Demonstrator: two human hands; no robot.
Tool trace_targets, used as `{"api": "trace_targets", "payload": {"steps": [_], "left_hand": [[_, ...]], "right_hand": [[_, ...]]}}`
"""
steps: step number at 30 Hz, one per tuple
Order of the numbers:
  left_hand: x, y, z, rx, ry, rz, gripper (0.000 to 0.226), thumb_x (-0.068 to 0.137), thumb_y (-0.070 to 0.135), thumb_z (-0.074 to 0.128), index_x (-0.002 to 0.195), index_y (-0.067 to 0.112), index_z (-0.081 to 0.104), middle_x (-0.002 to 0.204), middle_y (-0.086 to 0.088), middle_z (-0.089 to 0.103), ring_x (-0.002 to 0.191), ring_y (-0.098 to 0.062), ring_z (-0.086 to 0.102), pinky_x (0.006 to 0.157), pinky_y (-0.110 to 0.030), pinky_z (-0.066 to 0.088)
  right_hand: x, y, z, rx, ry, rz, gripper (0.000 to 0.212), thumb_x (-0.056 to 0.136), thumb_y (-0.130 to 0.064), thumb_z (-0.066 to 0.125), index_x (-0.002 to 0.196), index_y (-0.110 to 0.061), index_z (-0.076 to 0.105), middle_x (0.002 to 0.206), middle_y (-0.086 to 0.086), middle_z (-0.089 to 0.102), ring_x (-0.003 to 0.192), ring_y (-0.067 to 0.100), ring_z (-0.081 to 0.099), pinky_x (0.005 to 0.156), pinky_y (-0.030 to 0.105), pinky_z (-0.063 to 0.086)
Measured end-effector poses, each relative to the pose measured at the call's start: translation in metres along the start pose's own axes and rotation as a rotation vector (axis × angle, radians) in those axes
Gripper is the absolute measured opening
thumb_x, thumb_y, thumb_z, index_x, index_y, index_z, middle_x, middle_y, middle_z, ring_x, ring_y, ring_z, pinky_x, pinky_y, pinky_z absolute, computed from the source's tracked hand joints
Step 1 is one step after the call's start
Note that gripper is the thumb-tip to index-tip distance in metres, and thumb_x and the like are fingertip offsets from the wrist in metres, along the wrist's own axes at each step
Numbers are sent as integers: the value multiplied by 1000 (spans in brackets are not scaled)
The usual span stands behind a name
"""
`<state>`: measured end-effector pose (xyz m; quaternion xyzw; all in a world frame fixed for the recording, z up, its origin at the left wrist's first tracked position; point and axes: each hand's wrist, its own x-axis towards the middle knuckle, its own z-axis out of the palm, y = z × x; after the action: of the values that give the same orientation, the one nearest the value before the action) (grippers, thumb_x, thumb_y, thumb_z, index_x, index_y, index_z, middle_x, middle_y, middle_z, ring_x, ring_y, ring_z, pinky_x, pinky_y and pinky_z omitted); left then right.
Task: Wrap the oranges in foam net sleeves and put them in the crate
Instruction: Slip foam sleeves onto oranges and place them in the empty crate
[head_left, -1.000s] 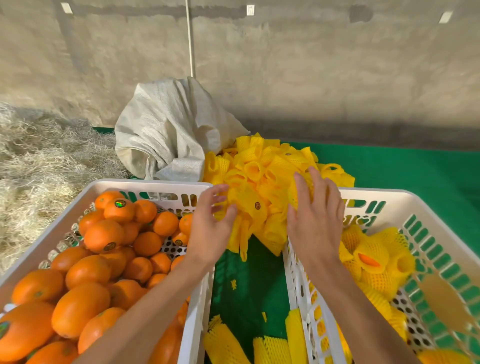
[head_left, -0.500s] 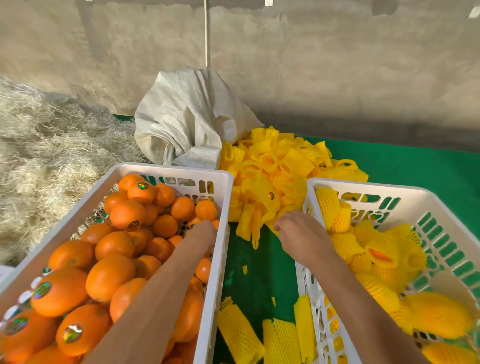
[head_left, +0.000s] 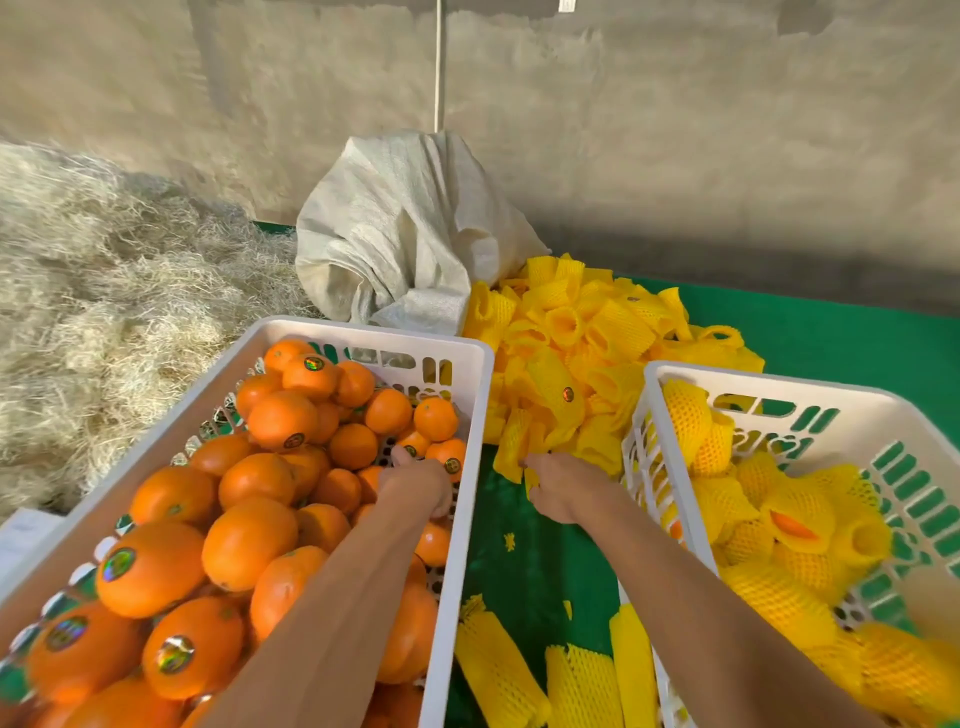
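Crates (head_left: 470, 364): white perforated plastic, smooth. Oranges (head_left: 283, 418): glossy dimpled peel, shiny foil stickers. Sleeves (head_left: 618, 332): yellow foam netting, matt. Sack (head_left: 395, 244): white woven cloth. Mat (head_left: 852, 332): green, matt. Straw (head_left: 104, 291): dry, rough.

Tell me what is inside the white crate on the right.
The right crate holds oranges already wrapped in yellow foam net sleeves; one wrapped orange shows its peel through the sleeve's open end. Bits of the perforated floor show, but whatever lies beneath the pile is covered.
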<state>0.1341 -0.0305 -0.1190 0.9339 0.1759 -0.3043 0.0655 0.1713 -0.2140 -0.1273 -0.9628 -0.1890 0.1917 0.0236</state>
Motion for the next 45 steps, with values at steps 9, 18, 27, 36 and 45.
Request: {"api": "trace_targets", "payload": {"steps": [9, 18, 27, 36, 45], "left_hand": [[6, -5, 4, -202, 222, -122, 47, 103, 25, 60, 144, 10, 46, 145, -20, 40, 128, -34, 48, 103, -38, 47], [-16, 0, -30, -703, 803, 71, 91, 85, 42, 82, 148, -1, 32, 138, -21, 35, 120, -41, 53, 98, -46, 53], [-82, 48, -61, -1314, 606, 675, 53, 81, 61, 80, 100, 12, 75, 93, -15, 74, 87, -34, 69, 74, -43, 59], [-62, 50, -45, -1848, -338, 744, 69, 95, 65, 52, 144, 17, 56, 141, -15, 64, 130, -31, 62, 115, -49, 45], [-51, 43, -38, -1927, -532, 757, 94, 91, 82, 39, 149, 9, 51, 140, -17, 64, 128, -28, 64, 108, -42, 49]], "right_hand": [[1, -13, 22, 48, 73, 109, 21, 100, -25, 56, 113, -10, 63, 116, 11, 64, 104, 31, 63, 83, 34, 52], [-41, -3, -35, 494, 606, 83, 38, 95, -20, 62, 131, -22, 51, 110, 8, 61, 88, 25, 60, 69, 36, 44], [-63, 4, -34, 958, 950, 23, 24, 95, -29, 68, 77, -21, 55, 75, 4, 53, 69, 23, 52, 62, 45, 45], [-59, 6, -28, 1103, 833, -133, 29, 99, -51, 57, 106, -28, 73, 119, -17, 60, 113, 2, 60, 86, 17, 49], [-56, 8, -24, 832, 923, -205, 32, 101, -44, 57, 113, -20, 74, 113, -16, 55, 107, 1, 58, 79, 9, 45]]}}
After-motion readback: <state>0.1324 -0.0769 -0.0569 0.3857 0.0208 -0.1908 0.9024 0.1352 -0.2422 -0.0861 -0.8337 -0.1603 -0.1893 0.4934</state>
